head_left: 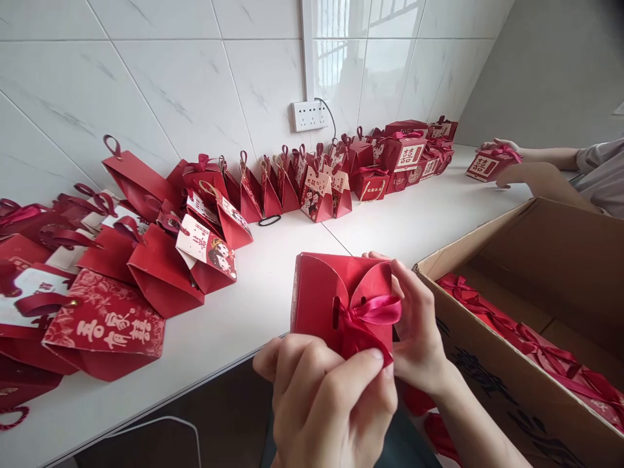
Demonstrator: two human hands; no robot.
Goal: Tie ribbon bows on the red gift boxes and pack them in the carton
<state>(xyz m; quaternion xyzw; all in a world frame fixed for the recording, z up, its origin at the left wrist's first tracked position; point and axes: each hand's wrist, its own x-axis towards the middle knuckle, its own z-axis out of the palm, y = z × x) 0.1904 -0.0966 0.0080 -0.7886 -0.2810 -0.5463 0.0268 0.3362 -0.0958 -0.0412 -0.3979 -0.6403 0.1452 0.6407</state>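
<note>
A red gift box (316, 286) with a magenta ribbon bow (373, 312) on its top is held up in front of me, just past the table's front edge. My left hand (331, 396) is at its near side, thumb and fingers pinched on the ribbon's lower tail. Behind the box's right side, my right hand (419, 325) wraps round it, its fingertips showing at the far corner. The two top flaps of the box meet under the bow.
An open cardboard box (487, 383) at the right holds a row of red ribboned boxes. Many red gift boxes (166, 266) line the white table (277, 260) along the wall. At the far right, another person's hands hold a red box (490, 164). A power strip (311, 116) is on the wall.
</note>
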